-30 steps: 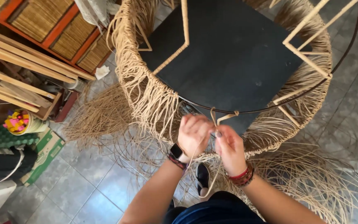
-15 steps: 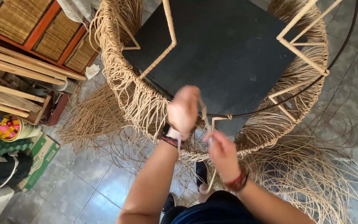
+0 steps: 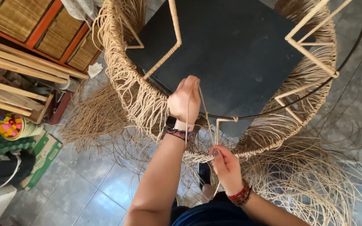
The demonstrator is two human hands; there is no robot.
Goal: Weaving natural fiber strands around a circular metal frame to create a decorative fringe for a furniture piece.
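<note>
A round metal frame partly wrapped in pale woven rattan strands stands on a dark square table top. My left hand is raised at the frame's near rim and pinches a thin rattan strand pulled upward. Lower down, my right hand grips the same strand against the woven edge, beside an upright cream strut. Loose strand ends hang and spread below the rim.
Long loose rattan strands lie over the tiled floor at right and left. Wooden slats and a shelf with wicker-fronted drawers stand at upper left. A green carton and a cup of coloured bits sit nearby.
My left hand has risen from beside the right hand to the frame's rim, drawing the strand up taut. My right hand has dropped slightly and stays on the woven edge.
</note>
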